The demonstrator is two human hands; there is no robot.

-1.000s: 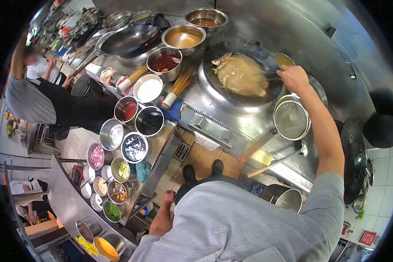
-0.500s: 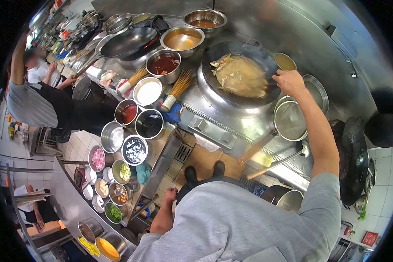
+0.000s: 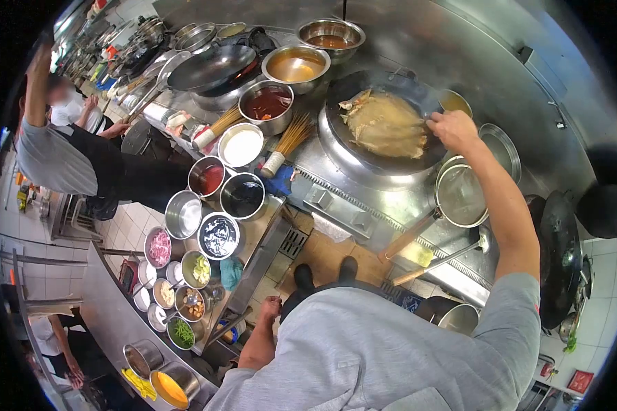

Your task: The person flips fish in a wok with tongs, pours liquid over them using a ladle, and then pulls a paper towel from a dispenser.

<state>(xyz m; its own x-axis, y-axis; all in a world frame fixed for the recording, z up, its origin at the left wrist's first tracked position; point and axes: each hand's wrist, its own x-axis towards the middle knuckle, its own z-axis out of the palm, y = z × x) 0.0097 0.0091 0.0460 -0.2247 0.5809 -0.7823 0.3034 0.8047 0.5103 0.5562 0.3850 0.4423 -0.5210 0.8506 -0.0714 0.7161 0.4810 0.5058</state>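
My right hand [image 3: 454,131] is closed at the right rim of a large wok [image 3: 343,147]; its grip on the rim or a handle there is partly hidden by the fingers. In the wok lies a large, flat, pale golden piece of food [image 3: 385,125], with wet, uneven edges. Just behind the hand is a small round vessel of yellowish liquid [image 3: 456,103]. My left hand [image 3: 271,308] hangs low beside my body, curled into a fist, with nothing visible in it.
Strainers [image 3: 461,195] and a wooden-handled ladle [image 3: 483,238] lie right of the wok. Metal bowls of liquids [image 3: 296,65] and a bamboo brush [image 3: 274,163] stand left. Ingredient bowls [image 3: 159,248] line the side counter. A co-worker [image 3: 58,157] stands at the left.
The view has shifted slightly. My right hand is a little further left relative to the stove. The food in the wok looks less blurred. Another person at the lower left has changed posture.
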